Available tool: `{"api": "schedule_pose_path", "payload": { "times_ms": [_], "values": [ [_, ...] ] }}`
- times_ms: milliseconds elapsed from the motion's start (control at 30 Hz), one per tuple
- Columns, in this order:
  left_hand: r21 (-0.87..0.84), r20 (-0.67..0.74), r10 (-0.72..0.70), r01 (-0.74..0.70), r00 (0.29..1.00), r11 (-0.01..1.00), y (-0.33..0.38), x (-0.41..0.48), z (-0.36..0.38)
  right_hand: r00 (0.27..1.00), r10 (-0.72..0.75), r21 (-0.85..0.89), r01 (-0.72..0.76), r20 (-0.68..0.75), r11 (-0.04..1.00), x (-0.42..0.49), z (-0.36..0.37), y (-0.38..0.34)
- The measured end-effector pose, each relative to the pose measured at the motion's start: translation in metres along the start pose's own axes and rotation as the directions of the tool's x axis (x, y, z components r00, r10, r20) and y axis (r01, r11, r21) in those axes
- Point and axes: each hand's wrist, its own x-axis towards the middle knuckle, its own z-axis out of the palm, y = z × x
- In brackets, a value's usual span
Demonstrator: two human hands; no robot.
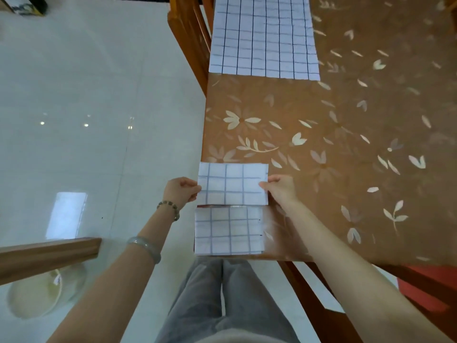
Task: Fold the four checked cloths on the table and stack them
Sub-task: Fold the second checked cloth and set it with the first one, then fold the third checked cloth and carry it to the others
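Observation:
A folded white checked cloth is held just above the table's near left corner. My left hand pinches its left edge and my right hand pinches its right edge. Directly below it, at the table's front edge, lies another folded checked cloth, flat on the table. An unfolded checked cloth lies spread flat along the table's left side at the far end.
The table has a brown flowered cover; its left edge runs by the cloths. A wooden chair stands at the far left of the table, and a red seat at the near right. Glossy white floor lies to the left.

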Motion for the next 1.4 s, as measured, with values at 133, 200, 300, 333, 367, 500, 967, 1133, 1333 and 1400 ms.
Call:
{"api": "schedule_pose_path", "payload": {
  "times_ms": [133, 200, 300, 333, 367, 500, 967, 1133, 1333, 1400],
  "values": [
    [0.087, -0.020, -0.002, 0.004, 1.000, 0.996, -0.010, 0.007, -0.001, 0.999, -0.049, -0.112, 0.049, -0.001, 0.993, 0.004, 0.006, 0.007],
    [0.108, -0.035, 0.001, 0.003, 0.999, 0.994, -0.011, 0.009, -0.001, 0.998, -0.070, -0.111, 0.070, -0.003, 0.991, 0.004, 0.006, 0.007],
    [0.130, -0.035, 0.000, 0.004, 0.999, 0.991, -0.011, 0.010, 0.002, 0.996, -0.089, -0.126, 0.087, -0.010, 0.988, 0.007, 0.006, 0.011],
    [0.139, -0.031, -0.004, 0.008, 1.000, 0.990, -0.010, 0.010, 0.003, 0.996, -0.091, -0.144, 0.088, -0.013, 0.986, 0.008, 0.006, 0.013],
    [0.165, -0.032, -0.004, 0.010, 0.999, 0.986, -0.010, 0.010, 0.003, 0.996, -0.089, -0.163, 0.083, -0.025, 0.983, 0.009, 0.007, 0.016],
    [0.465, -0.099, 0.301, -0.224, 0.948, 0.856, -0.008, 0.004, 0.003, 0.947, -0.248, -0.286, 0.184, -0.206, 0.940, 0.005, 0.005, 0.016],
    [0.820, 0.545, 0.412, -0.567, 0.730, -0.080, -0.022, 0.025, 0.035, 0.784, -0.488, -0.821, 0.532, 0.384, 0.208, 0.012, 0.050, 0.051],
    [0.829, 0.531, 0.429, -0.553, 0.731, -0.083, -0.011, 0.015, 0.035, 0.815, -0.404, -0.783, 0.546, 0.415, 0.296, 0.005, 0.037, 0.027],
    [0.696, 0.457, 0.541, -0.663, 0.706, 0.277, 0.048, -0.020, 0.025, 0.894, -0.376, -0.375, 0.444, 0.244, 0.813, -0.047, -0.005, -0.035],
    [0.508, 0.482, 0.558, -0.734, 0.676, 0.451, 0.078, -0.044, 0.019, 0.906, -0.353, -0.233, 0.405, 0.236, 0.884, -0.077, -0.025, -0.046]
  ]
}}
